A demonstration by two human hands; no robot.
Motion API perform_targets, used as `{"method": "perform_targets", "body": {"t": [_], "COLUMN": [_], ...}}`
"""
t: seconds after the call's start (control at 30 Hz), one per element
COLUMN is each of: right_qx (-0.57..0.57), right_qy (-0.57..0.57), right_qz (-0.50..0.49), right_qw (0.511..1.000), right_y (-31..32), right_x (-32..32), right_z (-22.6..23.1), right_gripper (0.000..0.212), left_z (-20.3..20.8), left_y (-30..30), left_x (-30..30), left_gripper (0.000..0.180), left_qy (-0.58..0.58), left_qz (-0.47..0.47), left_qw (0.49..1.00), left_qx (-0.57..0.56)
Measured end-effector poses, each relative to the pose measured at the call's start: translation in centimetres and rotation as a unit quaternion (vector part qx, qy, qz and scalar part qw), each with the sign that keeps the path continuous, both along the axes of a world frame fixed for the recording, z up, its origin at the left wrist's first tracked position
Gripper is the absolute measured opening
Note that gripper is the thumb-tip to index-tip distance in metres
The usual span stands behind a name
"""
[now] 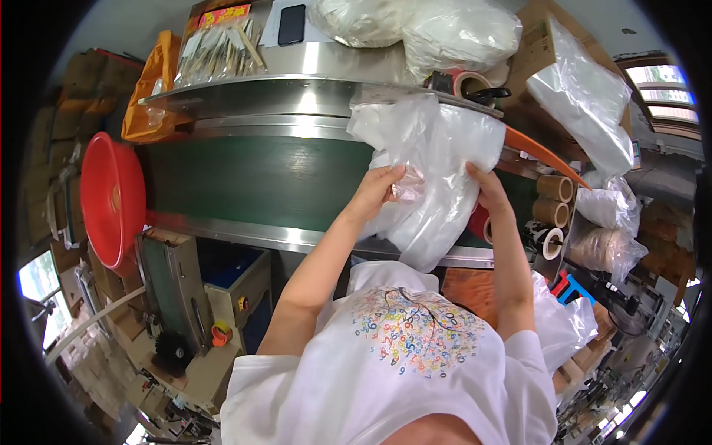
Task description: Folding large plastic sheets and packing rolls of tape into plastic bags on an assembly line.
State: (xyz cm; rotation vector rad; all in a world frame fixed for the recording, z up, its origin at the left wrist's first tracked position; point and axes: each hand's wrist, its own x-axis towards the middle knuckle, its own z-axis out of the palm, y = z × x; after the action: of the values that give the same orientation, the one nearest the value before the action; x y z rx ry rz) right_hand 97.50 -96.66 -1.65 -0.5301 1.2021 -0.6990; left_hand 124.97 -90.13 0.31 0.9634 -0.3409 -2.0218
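A large clear plastic bag (445,200) lies crumpled over the green conveyor belt (245,178), its near end hanging over the metal edge toward my shirt. My left hand (377,191) pinches the bag's left side between thumb and fingers. Beside those fingertips a shiny, pinkish crinkled patch (408,184) shows; whether it is inside the bag or a separate small packet I cannot tell. My right hand (487,189) grips the bag's right side, thumb on top and the other fingers partly hidden behind the film.
Past the belt, a metal shelf (319,63) carries thin packaged sticks (219,53), a phone (292,25), stuffed plastic bags (460,33) and a tape roll (472,85). A red basin (111,200) stands left. Brown tape rolls (552,200) and a cardboard box (534,44) are at right.
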Motion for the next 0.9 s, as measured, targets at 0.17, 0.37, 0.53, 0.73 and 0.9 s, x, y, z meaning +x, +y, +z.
{"method": "perform_targets", "body": {"t": [0.17,0.37,0.53,0.73,0.9], "right_qx": [0.005,-0.001,-0.145,-0.138,-0.033], "right_qy": [0.007,0.036,0.268,0.215,0.031], "right_qz": [-0.007,0.024,0.162,0.107,-0.023], "right_qw": [1.000,0.999,0.939,0.961,0.999], "right_y": [-0.1,0.1,0.2,0.8,2.4], "right_x": [0.0,0.7,2.6,10.4,18.8], "right_z": [0.1,1.6,2.8,6.1,9.0], "right_gripper": [0.055,0.058,0.047,0.037,0.034], "left_z": [1.2,-0.2,-2.0,5.4,6.7], "left_y": [0.6,1.3,2.0,7.2,9.6], "left_x": [1.7,3.3,5.5,-3.9,-1.7], "left_gripper": [0.039,0.039,0.040,0.088,0.097], "left_qy": [0.036,-0.052,-0.589,-0.456,-0.612], "left_qz": [-0.007,0.021,0.058,0.028,0.077], "left_qw": [0.999,0.998,0.806,0.859,0.749], "left_qx": [-0.021,-0.016,-0.013,-0.230,-0.241]}}
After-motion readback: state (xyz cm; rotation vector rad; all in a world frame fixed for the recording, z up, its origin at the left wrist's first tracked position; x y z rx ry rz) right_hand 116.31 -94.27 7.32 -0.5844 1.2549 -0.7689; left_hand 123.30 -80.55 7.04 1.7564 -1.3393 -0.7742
